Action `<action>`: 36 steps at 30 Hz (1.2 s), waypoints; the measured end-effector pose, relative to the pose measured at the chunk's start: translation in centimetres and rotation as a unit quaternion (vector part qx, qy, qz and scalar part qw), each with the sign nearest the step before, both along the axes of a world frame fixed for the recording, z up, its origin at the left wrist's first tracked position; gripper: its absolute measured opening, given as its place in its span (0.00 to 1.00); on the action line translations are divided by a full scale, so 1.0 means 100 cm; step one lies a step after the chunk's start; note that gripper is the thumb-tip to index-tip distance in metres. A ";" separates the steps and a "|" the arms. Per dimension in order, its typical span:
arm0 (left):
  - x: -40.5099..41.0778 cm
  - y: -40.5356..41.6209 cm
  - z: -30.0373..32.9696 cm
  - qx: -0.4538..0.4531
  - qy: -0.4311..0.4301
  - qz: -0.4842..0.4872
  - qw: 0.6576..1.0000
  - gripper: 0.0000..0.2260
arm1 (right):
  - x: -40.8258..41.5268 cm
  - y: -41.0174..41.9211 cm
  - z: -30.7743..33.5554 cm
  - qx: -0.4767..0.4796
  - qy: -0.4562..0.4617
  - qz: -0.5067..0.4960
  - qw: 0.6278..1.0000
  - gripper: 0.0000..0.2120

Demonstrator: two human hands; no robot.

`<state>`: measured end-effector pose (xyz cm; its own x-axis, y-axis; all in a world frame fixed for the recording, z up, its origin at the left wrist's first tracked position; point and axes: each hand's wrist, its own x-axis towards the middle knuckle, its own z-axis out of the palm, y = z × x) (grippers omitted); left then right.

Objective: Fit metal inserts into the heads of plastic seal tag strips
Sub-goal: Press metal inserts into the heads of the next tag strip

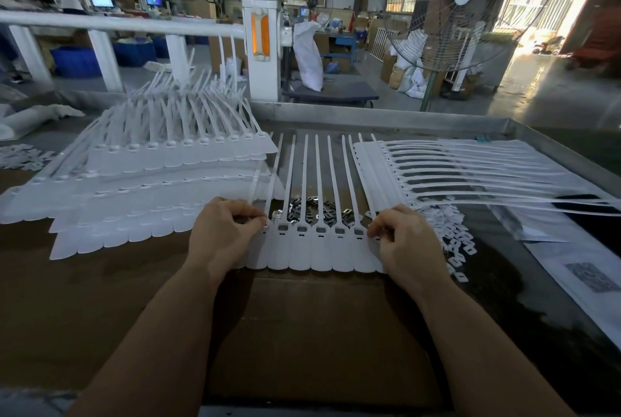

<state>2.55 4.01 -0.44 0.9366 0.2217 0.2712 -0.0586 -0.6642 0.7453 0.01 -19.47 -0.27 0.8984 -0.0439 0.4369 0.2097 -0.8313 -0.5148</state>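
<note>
1. Left hand: fingers curled in, fingertips pinched together at the left end of the seal tag strip, on its outermost head. Whether an insert sits between the fingertips cannot be told.
2. Right hand: fingers curled, thumb and forefinger pinching at the right end of the same strip, on the outermost head.
3. Seal tag strip: white, smooth plastic; a joined row of flat tags with rounded lower edges, each with a small rectangular head and a long thin tail running away from the person. It lies on the table between the two hands. Several heads show a grey rectangle in the socket.
4. Metal inserts: loose heap of small shiny clips, just behind the heads, under the tails.
5. Stack of strips, left: white, layered, tails arching upward.
6. Stack of strips, right: white, tails pointing right.
7. Small white plastic pieces: scattered just right of the right hand.
8. Cardboard sheet: brown, matt, beneath the forearms.
9. Printed paper: far right; writing unreadable.
</note>
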 end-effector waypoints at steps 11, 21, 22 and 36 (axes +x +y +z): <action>-0.004 -0.002 0.002 -0.050 -0.009 -0.001 0.999 0.03 | 0.001 0.000 -0.001 -0.003 0.002 -0.001 1.000 0.12; -0.003 -0.003 0.000 -0.037 -0.008 -0.002 0.999 0.06 | 0.001 0.001 0.000 -0.013 0.002 -0.003 1.000 0.11; -0.002 -0.003 -0.001 -0.033 -0.008 0.001 0.999 0.07 | 0.001 0.001 0.000 -0.014 0.002 -0.003 1.000 0.11; 0.001 -0.004 -0.003 -0.017 -0.013 -0.022 1.000 0.11 | -0.001 0.001 0.001 -0.018 -0.007 -0.003 1.000 0.10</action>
<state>2.68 3.63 -0.71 0.9383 0.1909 0.2885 -0.1063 -0.6346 0.7655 -0.10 -19.35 -0.17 0.8919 -0.0325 0.4510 0.2125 -0.8502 -0.4817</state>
